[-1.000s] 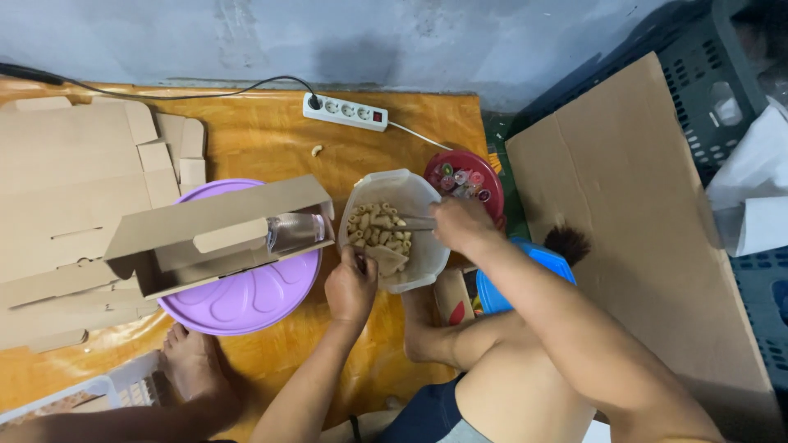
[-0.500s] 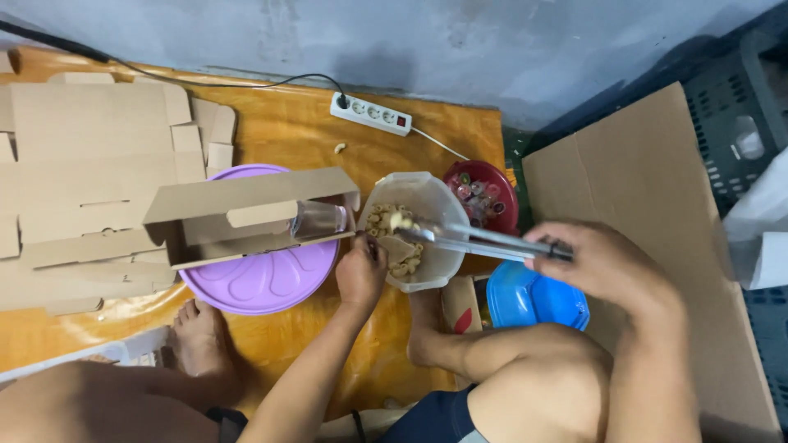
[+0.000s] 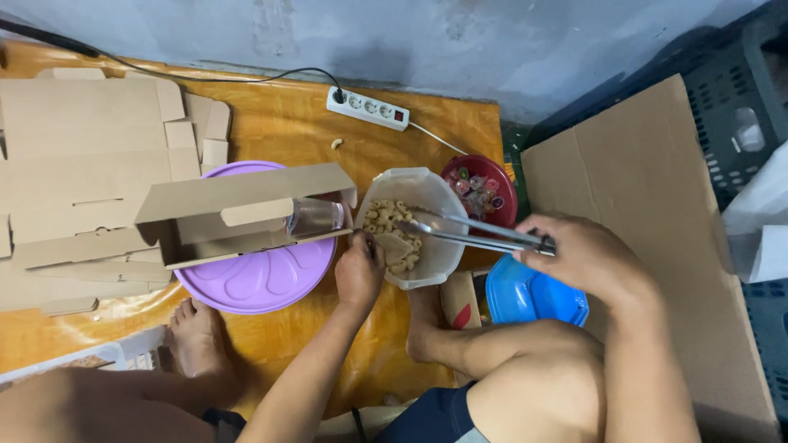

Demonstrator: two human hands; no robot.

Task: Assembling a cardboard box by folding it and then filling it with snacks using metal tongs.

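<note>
Tongs [image 3: 468, 231] of bright metal lie almost level over the white container [image 3: 435, 262], with their tips at the 9 o'clock end, just above the pale pieces of food [image 3: 386, 226] inside it. The right hand [image 3: 579, 258] is closed around the handle end of the tongs, at 3 o'clock from the container and well outside its rim. The left hand [image 3: 359, 271] is at 7 o'clock from the container; its fingers are bent and touch the near-left rim, but I cannot tell if they really grip it. So the container sits between the two hands, nearer to the left one.

At 9 o'clock from the container, an open cardboard box [image 3: 238, 215] rests on a round purple lid [image 3: 254, 283], and a small clear cup [image 3: 316, 217] lies on its side at the box's end, just beside the container. A red bowl [image 3: 484, 184] with small colourful things stands at 1 o'clock, touching or almost touching the container. A blue container [image 3: 525, 295] is at 5 o'clock, under the right hand. Flat cardboard sheets [image 3: 82, 148] lie at the far left of the orange floor mat [image 3: 279, 123], and a white power strip [image 3: 368, 108] is at 12 o'clock near the wall.
</note>
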